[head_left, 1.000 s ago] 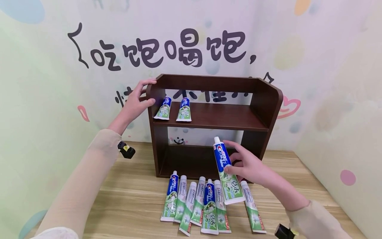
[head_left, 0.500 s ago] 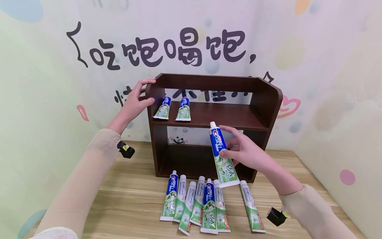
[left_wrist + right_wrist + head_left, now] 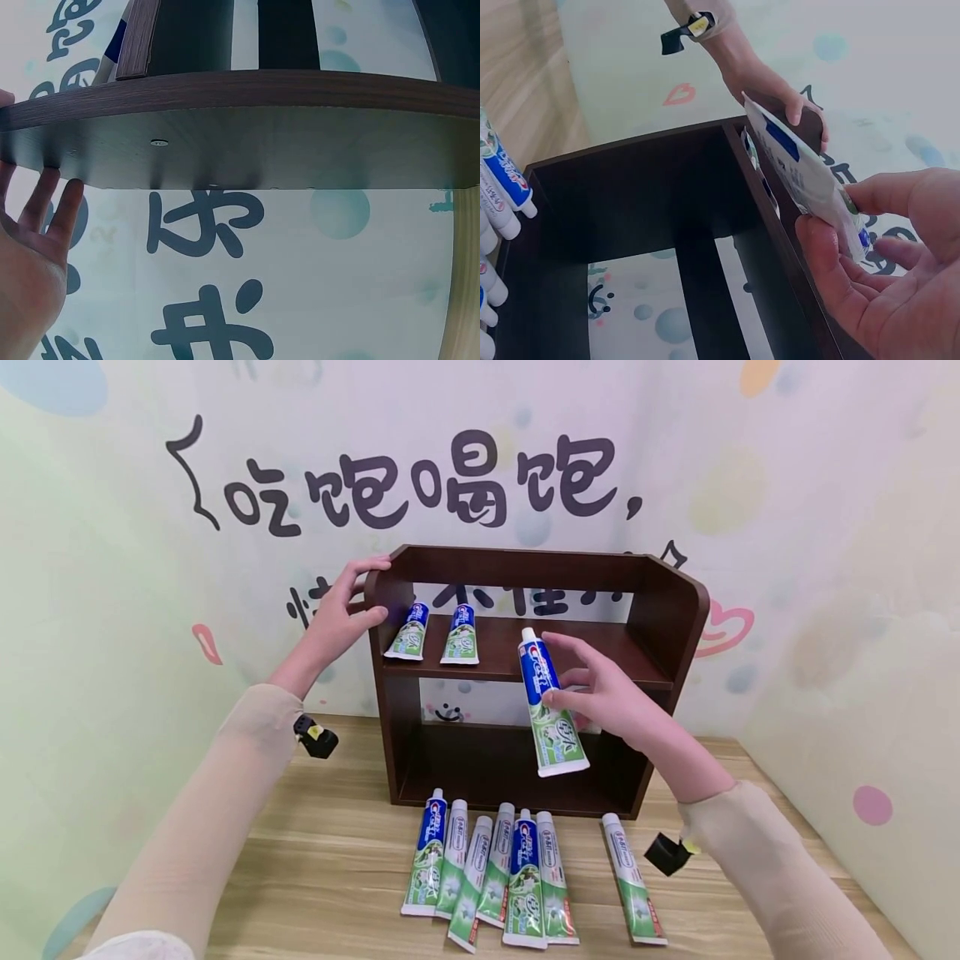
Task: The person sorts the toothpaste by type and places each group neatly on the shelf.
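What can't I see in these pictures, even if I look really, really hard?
- The tiniest print on the held tube: too small to read in the head view.
- Bits of the lower wall writing: the shelf blocks them in the head view.
- The undersides of the lying tubes: turned toward the table in the head view.
- The top of the right sleeve: cut off by the head view's bottom edge.

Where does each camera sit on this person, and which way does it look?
Head: worn on the head, facing forward and down at the shelf; left grip, right grip and arms show.
Left wrist: worn there, facing the shelf's side panel from outside; only the left grip shows.
Right wrist: worn there, facing the held tube and the shelf; both grips show.
Shared: head and right wrist both show the held tube.
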The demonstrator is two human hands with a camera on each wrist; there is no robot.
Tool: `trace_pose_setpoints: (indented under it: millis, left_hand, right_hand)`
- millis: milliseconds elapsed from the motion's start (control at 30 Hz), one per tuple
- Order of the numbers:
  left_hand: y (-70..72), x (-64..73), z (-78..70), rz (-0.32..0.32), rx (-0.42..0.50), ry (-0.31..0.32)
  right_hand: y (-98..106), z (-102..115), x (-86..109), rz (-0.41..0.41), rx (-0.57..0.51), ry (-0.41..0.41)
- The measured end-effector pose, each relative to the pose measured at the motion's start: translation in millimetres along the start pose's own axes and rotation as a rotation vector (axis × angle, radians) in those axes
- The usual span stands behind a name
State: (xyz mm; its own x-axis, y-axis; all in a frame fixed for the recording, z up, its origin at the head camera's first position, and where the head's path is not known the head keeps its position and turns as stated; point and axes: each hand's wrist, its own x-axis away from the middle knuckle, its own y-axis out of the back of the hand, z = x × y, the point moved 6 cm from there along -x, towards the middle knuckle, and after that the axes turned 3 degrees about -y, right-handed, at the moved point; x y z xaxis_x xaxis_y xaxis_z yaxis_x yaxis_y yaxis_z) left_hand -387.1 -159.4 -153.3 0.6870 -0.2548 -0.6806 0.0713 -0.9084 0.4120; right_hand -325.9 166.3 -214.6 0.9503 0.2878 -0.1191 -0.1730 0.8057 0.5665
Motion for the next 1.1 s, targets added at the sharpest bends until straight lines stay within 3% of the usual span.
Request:
trace_pose_setpoints:
  millis: [400, 933, 1100]
  left_hand:
    - [0.1, -0.2, 3.6, 0.001, 0.012, 0.003]
    - [-1.0, -0.9, 0.0, -0.003, 0.008, 0.002]
    - [-0.5, 0.0, -0.1, -0.002, 0.012, 0.005]
  right_hand:
    - [7, 6, -25.6, -0.032, -0.016, 0.037]
    - [28, 0, -77.0, -0.191, -0.152, 0.016]
    - [25, 1, -90.4, -0.164, -0.179, 0.042]
